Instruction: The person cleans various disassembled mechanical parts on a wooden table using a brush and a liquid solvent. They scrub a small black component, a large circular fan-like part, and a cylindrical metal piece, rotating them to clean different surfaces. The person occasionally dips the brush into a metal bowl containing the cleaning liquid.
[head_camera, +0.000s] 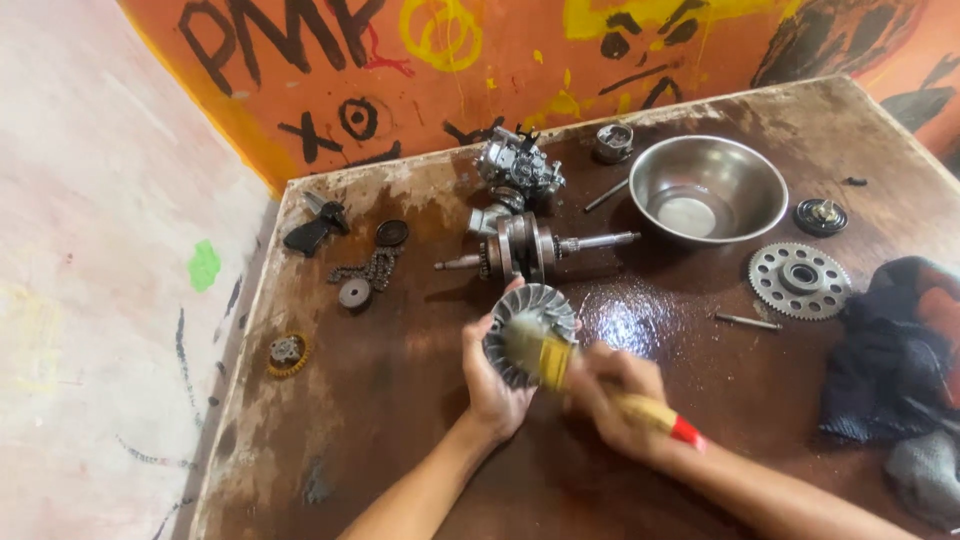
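The left hand (492, 385) grips one round finned metal wheel (528, 330). The right hand (615, 400) is closed around one paintbrush (560, 365), its blurry bristles seemingly on the wheel. Past the hands sit one crankshaft (530, 248) and one steel bowl (708, 188). One toothed gear (799, 281) lies to the right.
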